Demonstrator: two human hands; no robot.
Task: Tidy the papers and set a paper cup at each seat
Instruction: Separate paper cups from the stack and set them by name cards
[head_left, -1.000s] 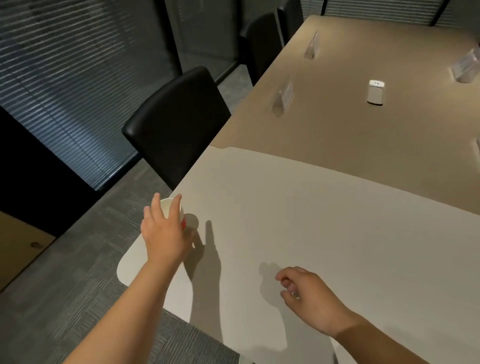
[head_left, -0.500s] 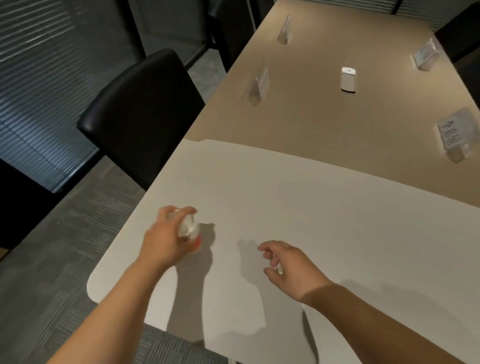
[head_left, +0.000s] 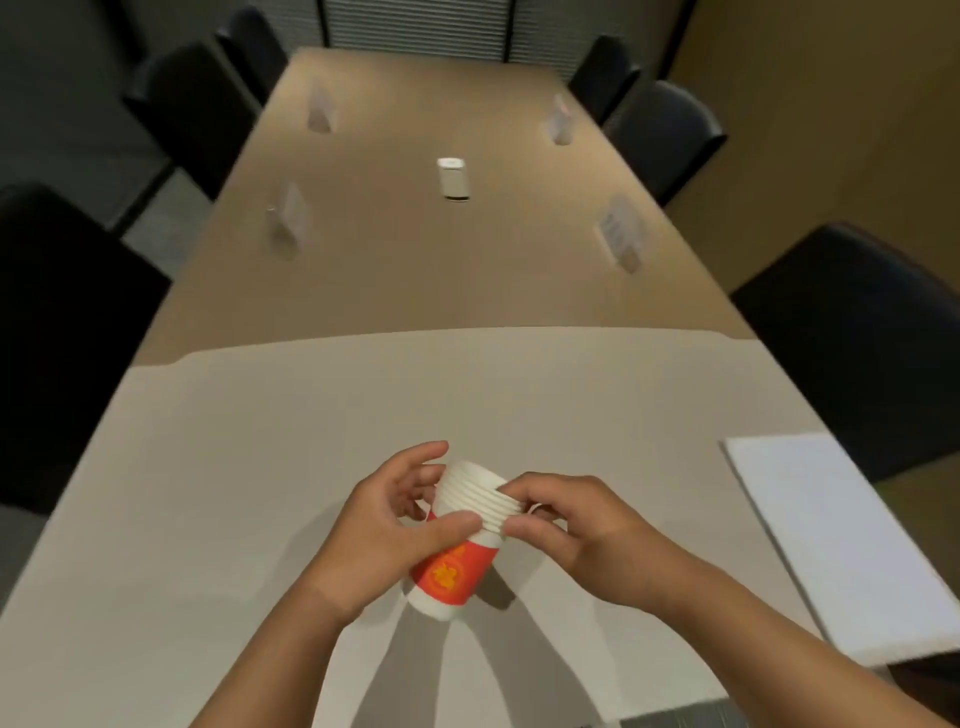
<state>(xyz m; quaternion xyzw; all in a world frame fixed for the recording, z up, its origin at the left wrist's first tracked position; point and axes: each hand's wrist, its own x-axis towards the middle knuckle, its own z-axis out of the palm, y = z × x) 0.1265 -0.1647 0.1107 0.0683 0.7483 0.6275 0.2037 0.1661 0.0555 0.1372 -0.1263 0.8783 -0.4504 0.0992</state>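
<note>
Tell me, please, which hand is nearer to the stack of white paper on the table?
Right. The right hand pinches the cup stack, on the side towards the paper stack; the left hand grips the cups from the far side.

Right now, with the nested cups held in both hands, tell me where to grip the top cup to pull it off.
Grip the top cup at its rolled rim, from the right, with thumb and fingers of the right hand. The stack tilts, its rims stepped and pointing up and right, so each lip probably gives an edge to catch. The left hand holds the orange body to brace the pull.
</note>
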